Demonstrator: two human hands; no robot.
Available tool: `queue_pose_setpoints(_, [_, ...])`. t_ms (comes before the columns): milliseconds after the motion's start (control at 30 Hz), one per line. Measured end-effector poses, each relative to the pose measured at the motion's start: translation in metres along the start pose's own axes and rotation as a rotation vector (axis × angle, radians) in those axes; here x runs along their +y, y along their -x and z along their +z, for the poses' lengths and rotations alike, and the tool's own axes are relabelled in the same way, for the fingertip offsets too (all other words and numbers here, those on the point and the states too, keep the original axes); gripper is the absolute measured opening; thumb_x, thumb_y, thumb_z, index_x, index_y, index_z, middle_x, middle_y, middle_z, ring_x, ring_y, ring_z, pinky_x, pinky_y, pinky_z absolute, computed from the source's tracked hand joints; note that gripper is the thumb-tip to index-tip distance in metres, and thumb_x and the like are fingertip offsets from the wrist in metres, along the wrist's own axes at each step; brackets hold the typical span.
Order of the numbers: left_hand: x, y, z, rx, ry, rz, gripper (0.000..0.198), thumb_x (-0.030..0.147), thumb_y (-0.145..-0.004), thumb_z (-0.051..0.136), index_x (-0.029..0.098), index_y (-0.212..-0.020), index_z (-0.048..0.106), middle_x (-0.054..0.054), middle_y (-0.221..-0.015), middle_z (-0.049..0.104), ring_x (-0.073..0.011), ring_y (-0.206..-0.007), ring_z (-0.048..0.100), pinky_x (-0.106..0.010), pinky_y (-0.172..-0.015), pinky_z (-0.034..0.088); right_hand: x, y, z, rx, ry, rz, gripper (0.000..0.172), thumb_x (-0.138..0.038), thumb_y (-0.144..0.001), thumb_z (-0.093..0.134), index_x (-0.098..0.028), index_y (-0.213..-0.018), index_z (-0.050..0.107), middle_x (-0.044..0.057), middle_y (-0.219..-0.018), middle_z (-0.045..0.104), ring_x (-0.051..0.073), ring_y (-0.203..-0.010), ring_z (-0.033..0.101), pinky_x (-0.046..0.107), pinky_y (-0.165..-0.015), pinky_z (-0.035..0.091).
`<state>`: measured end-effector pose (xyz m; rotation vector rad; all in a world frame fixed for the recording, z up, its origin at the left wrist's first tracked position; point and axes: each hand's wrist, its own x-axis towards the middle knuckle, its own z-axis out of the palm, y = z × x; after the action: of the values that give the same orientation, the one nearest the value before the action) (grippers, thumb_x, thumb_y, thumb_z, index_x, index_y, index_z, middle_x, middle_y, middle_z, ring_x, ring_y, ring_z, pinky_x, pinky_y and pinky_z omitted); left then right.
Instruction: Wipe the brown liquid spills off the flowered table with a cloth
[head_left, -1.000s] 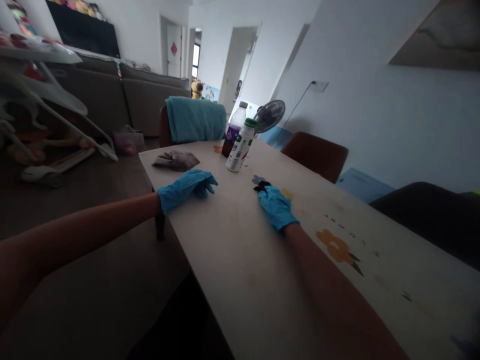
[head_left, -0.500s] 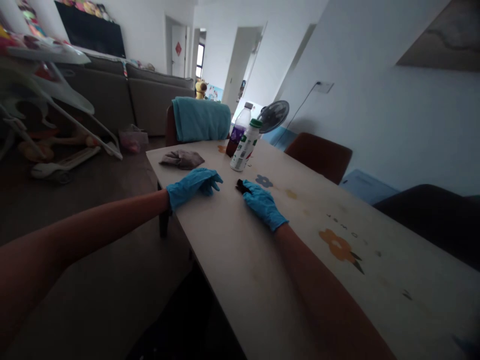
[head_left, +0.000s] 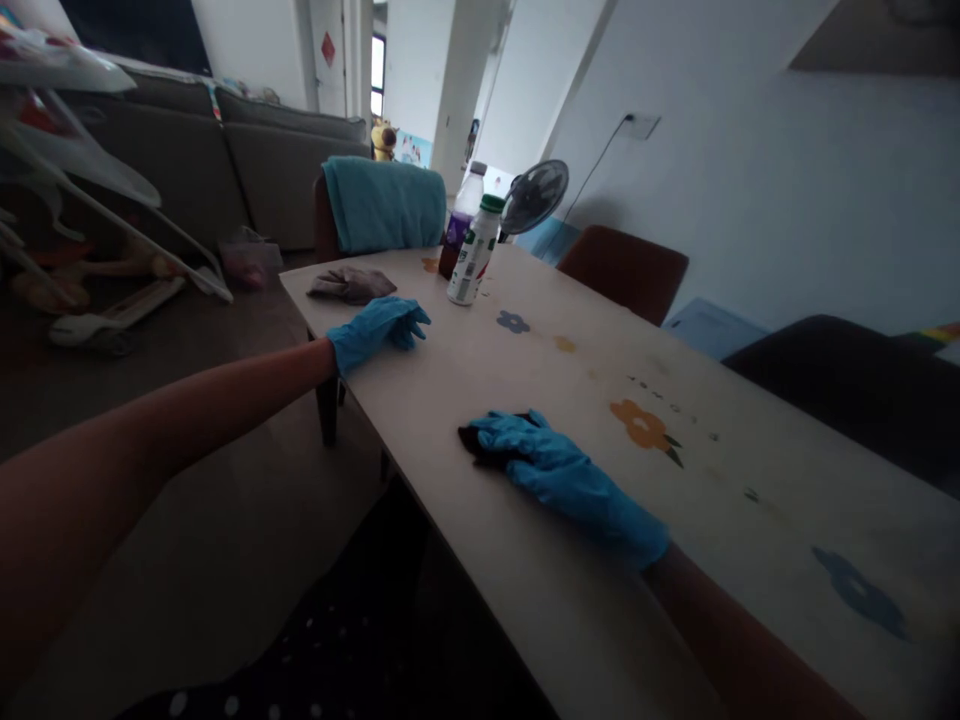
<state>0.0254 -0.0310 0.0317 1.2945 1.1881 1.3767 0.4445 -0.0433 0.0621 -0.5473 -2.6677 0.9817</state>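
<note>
Pressing a dark cloth [head_left: 486, 456] to a table [head_left: 442, 390] w/ R hand [head_left: 570, 475], blue-gloved, fingers mostly together and clamped over it. Lying closer to near long edge than to opposite one, well short of far short edge. Pointing w/ no clear tip, being soft and bunched; poking a loose end out past fingertips, toward near long edge. Running longest, as far as visible, crosswise btwn the two long edges; mostly hidden by glove, so can't tell true long axis. Sitting under fingers and just past them, well ahead of wrist; peeking out on both sides of hand.

Hanging over near long edge farther up, at wrist: L hand [head_left: 379, 328], also blue-gloved, holding nothing visible, palm down, fingers loosely bent and slightly apart; can't tell if touching tabletop. Lying just beyond, nr far L corner: a crumpled rag [head_left: 352, 286]. Standing upright nr far short edge, close together: a white bottle [head_left: 471, 268], green-capped, and a purple-labeled bottle [head_left: 459, 225] behind. Draped over a chair at same edge: a teal towel [head_left: 386, 205]. Printed btwn R hand and opposite long edge: an orange flower [head_left: 637, 425].
</note>
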Motion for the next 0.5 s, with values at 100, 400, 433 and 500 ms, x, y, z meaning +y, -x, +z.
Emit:
queue_pose_setpoints(100, [0.003,0.000,0.003,0.039,-0.010,-0.044,0.046,0.031,-0.125,0.049,0.000,-0.128,0.083,-0.017,-0.103,0.090,-0.0149,-0.073,0.077,-0.032,-0.081,0.058,0.004,0.045,-0.002,-0.015,-0.099,-0.051,0.049,-0.022,-0.106,0.065,-0.040,-0.144,0.088,-0.001,-0.167,0.076,0.031,-0.171,0.056,0.070,-0.152,-0.001])
queue_pose_setpoints(400, [-0.001,0.000,0.002,0.051,-0.034,-0.023,0.042,0.040,-0.117,0.063,0.005,-0.120,0.085,-0.017,-0.101,0.089,-0.0191,-0.072,0.074,-0.034,-0.075,0.061,0.032,0.176,-0.007,0.018,-0.166,-0.015,0.023,-0.034,-0.115,0.072,-0.046,-0.123,0.090,0.001,-0.151,0.085,0.031,-0.168,0.059,0.067,-0.147,0.031])
queue_pose_setpoints(433, [-0.002,0.000,0.001,0.042,-0.033,-0.011,0.043,0.044,-0.115,0.067,0.005,-0.120,0.086,-0.017,-0.101,0.089,-0.0195,-0.072,0.074,-0.034,-0.075,0.062,0.034,0.188,-0.006,0.045,-0.148,-0.010,0.020,-0.036,-0.115,0.072,-0.045,-0.120,0.090,0.001,-0.148,0.086,0.031,-0.167,0.060,0.066,-0.146,0.033])
queue_pose_setpoints(500, [-0.004,0.002,0.000,0.035,-0.037,0.006,0.050,0.052,-0.111,0.073,0.005,-0.121,0.086,-0.018,-0.102,0.089,-0.0207,-0.075,0.075,-0.034,-0.075,0.063,0.035,0.205,-0.004,0.102,-0.095,0.025,0.020,-0.040,-0.115,0.071,-0.044,-0.114,0.090,0.003,-0.145,0.088,0.032,-0.164,0.063,0.064,-0.146,0.036])
